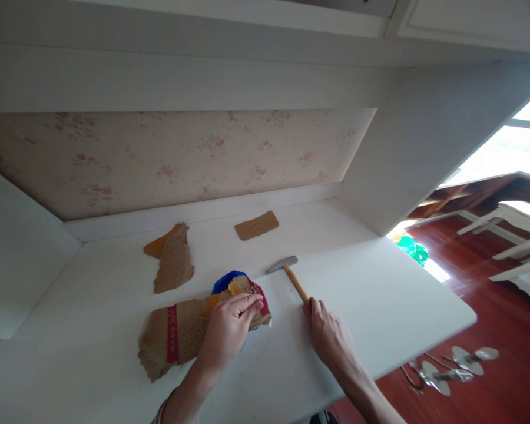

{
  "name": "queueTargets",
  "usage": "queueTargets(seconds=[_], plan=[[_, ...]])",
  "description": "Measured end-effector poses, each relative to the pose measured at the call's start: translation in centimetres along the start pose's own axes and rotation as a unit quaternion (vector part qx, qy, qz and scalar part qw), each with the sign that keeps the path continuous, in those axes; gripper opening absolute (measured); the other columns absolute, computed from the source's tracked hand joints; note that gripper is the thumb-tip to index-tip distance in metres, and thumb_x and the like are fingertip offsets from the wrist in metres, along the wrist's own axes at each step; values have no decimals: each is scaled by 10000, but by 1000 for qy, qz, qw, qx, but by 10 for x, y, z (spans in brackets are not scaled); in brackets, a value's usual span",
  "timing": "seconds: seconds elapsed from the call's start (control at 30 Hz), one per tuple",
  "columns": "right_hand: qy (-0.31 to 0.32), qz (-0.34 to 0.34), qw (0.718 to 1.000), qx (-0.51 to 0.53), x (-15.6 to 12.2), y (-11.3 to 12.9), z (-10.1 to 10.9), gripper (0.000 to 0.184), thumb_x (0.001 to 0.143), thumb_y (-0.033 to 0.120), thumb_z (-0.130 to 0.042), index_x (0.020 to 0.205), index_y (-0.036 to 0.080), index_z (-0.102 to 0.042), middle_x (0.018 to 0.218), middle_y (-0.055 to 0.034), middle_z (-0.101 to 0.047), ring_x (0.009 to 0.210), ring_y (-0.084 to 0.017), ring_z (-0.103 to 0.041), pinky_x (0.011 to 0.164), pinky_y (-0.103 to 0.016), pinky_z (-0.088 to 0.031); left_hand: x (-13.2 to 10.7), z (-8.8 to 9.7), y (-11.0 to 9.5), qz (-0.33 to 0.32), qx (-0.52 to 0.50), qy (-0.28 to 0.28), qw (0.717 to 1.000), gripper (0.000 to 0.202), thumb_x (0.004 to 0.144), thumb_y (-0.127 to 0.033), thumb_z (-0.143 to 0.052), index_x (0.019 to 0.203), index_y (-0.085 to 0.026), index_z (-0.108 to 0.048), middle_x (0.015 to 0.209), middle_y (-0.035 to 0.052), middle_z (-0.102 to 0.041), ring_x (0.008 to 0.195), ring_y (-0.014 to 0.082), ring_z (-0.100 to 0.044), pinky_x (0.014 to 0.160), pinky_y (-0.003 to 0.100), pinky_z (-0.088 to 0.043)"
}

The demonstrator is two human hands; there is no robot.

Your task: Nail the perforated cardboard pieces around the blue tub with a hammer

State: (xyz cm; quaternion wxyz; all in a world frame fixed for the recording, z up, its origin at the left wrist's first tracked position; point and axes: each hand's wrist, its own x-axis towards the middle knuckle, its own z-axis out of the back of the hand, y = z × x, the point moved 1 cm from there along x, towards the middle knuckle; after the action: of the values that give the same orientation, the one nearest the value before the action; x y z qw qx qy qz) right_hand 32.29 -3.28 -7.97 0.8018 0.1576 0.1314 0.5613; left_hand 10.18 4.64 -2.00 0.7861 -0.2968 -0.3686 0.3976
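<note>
My right hand [330, 331] is wrapped round the wooden handle of a hammer [296, 285]. The grey hammer head points away from me, low over or resting on the white desktop; I cannot tell which. My left hand [233, 323] is closed in a pinch above the right end of a torn cardboard piece [191, 331]. Whatever its fingertips hold is too small to make out. That cardboard has a red printed band and many small dots or holes. Under its right end lie yellow, red and blue parts [225, 281], partly hidden by my left hand.
Behind lie a torn brown cardboard piece with an orange patch [174, 262] and a small dotted cardboard rectangle [257, 225]. A white side panel [406, 141] rises at the right, with cabinets overhead. Beyond the desk edge, a lamp-like fixture [446, 371] is on the red floor.
</note>
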Motion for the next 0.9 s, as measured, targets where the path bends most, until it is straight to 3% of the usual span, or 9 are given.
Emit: queueTargets(seconds=[0.13,0.3,0.5,0.77,0.9], plan=[[15,-18,996,86,9,-1,9,324,1019,387,-332,843,230,-554,756,-44,-657,674,-216,-626,595,-303,-392,1,0,0,14,-13,-5,1000,139,910,-259,-647,958,-230,-774,928,25,-787,855,192,-738,810,293,-599],[39,-45,973,224,4,8,24,422,984,555,-328,897,229,-581,606,16,-570,557,-179,-574,517,-275,-412,1,-1,1,19,-26,-1,999,138,905,-242,-647,960,-238,-774,938,20,-788,858,191,-740,811,292,-599],[111,-59,922,365,-17,33,44,464,908,669,-444,822,225,-544,527,109,-321,399,-89,-334,376,-206,-309,1,-1,1,21,-32,-1,999,145,905,-254,-643,959,-238,-777,930,25,-790,844,198,-745,796,299,-608],[191,-75,834,513,-42,62,74,455,847,680,-564,844,231,-497,531,130,-277,428,-65,-238,357,-155,-211,-1,0,-1,23,-22,3,999,164,906,-225,-630,986,-245,-772,940,28,-791,843,198,-745,788,302,-609],[206,-76,815,537,-53,68,85,452,832,674,-595,794,244,-461,527,132,-270,424,-61,-206,370,-163,-178,0,-1,-2,3,-22,3,1000,164,903,-209,-634,980,-248,-774,932,28,-790,828,192,-742,783,289,-602]])
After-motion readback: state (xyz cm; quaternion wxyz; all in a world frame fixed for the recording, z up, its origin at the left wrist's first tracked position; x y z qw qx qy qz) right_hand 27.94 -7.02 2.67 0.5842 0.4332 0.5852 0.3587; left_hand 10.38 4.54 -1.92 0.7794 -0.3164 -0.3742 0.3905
